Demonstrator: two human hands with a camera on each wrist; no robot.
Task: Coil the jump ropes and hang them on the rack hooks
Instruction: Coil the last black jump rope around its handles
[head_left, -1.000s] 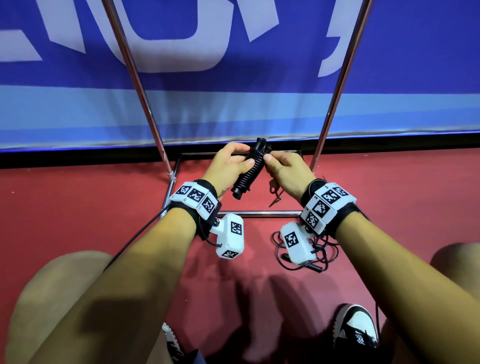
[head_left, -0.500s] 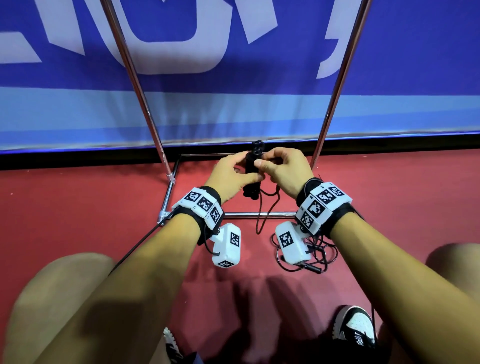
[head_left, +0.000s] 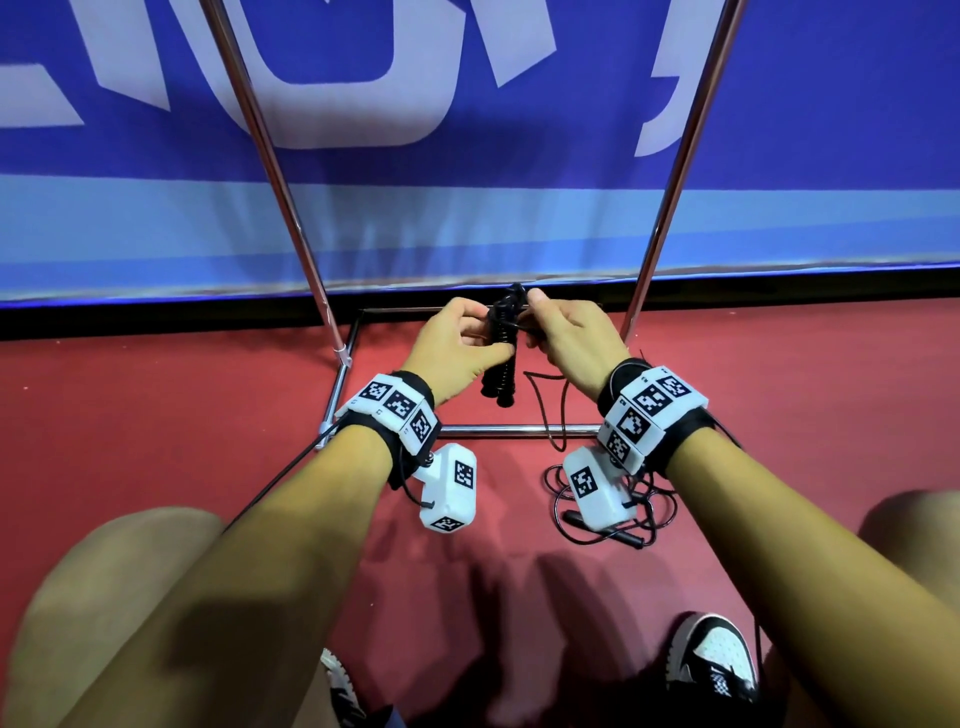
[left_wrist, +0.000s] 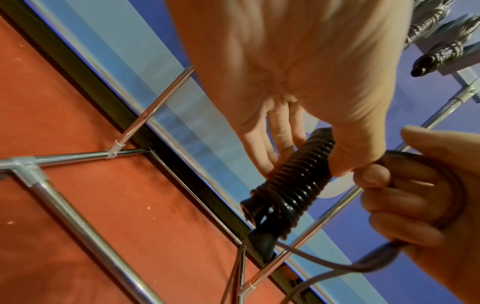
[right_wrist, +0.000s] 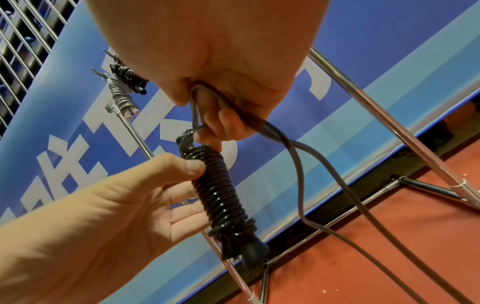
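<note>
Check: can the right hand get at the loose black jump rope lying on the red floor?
Probably not yet: the right hand grips the black rope tail, though the loose black jump rope lies unobstructed below its wrist.

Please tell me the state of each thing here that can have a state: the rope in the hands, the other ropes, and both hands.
Black jump rope: mostly wound round its handles, loose tail hanging.
Left hand: grips the wound bundle.
Right hand: pinches the loose cord at the bundle's top.
Second jump rope: uncoiled, tangled on the floor.
Coiled ropes on the rack: already hung.
</note>
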